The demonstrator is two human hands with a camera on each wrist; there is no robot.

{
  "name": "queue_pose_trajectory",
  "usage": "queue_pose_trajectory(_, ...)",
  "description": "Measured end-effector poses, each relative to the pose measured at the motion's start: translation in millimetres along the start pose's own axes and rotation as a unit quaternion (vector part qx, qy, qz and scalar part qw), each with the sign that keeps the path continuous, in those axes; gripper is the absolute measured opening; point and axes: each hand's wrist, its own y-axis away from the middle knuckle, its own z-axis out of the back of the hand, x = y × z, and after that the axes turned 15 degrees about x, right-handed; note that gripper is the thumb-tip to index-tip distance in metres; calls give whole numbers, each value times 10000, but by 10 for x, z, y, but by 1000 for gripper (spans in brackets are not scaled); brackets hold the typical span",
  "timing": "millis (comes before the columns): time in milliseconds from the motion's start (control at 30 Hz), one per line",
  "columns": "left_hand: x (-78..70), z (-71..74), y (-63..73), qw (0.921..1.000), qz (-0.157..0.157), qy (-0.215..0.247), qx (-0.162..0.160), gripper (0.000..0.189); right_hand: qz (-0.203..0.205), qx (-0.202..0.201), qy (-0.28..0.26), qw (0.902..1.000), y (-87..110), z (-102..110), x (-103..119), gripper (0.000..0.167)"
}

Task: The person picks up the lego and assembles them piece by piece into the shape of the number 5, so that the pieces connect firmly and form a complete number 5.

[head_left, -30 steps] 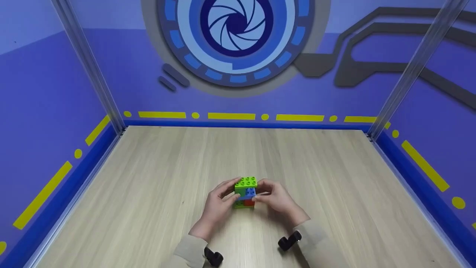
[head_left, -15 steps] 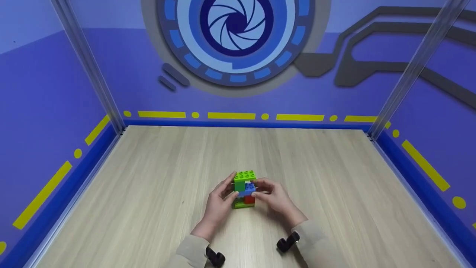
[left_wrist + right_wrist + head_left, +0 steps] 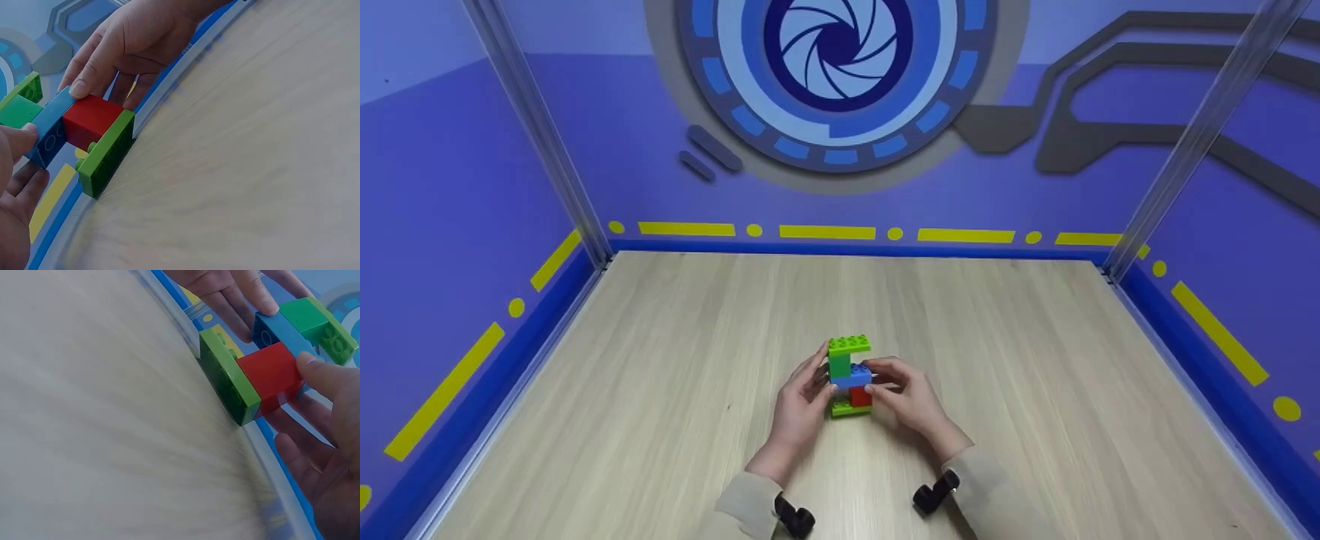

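Note:
Both hands hold a small S-shaped stack of toy building bricks at the front middle of the table. At its bottom is a lime-green brick, with a red brick on its right end. Across the middle runs a blue brick. A darker green brick stands on its left end, topped by a lime-green brick. My left hand pinches the blue brick's left end, thumb in front. My right hand grips its right end, the thumb close to the red brick.
The pale wooden table lies all around the hands. Blue-purple panels with yellow markings wall it at the back and sides. Clear corner posts rise at the rear. Black wrist cameras hang at the sleeves.
The stack's top has moved away from the person and slightly left, so more of its front shows. Both hands keep their hold, and the right hand has shifted slightly left.

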Motion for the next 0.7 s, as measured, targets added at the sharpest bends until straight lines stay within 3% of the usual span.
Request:
queue_pose_trajectory(300, 39, 61, -2, 9980, 211, 53, 600, 89, -38, 130, -23, 9999, 10, 0, -24, 42)
queue_pose_trajectory(533, 63, 115, 9, 9920, 606, -335, 1058, 108, -303, 166, 226, 9991, 9, -3, -38, 41)
queue_pose_trajectory(700, 48, 122, 18, 9869, 915, -590, 1193, 113, -435, 269, 328, 9982, 16, -5, -34, 43)
